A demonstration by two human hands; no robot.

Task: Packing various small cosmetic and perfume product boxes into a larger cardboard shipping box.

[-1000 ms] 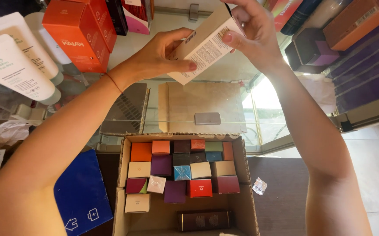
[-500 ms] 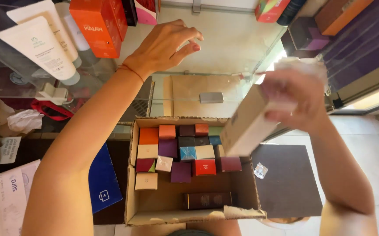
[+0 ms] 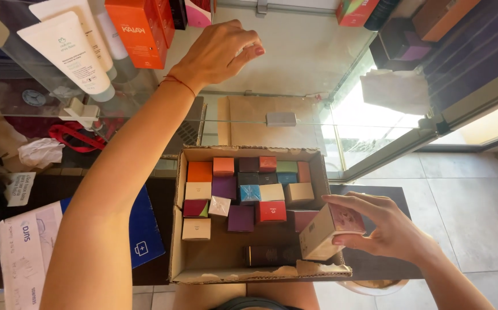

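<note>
One cardboard box holds about seventeen small cartons, with one more beige carton held at its rim. Two white tubes and two orange cartons stand on the glass shelf.

The left arm stretches up and forward, its hand loosely curled, fingers bent and empty. The right hand sits low, fingers spread in a grasp.

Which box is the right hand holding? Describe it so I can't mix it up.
Find the open brown cardboard carton full of small coloured boxes. At its near right corner, the right hand grips a pale beige rectangular box with a pink end panel. It alone is tilted and lifted above the packed rows.
</note>
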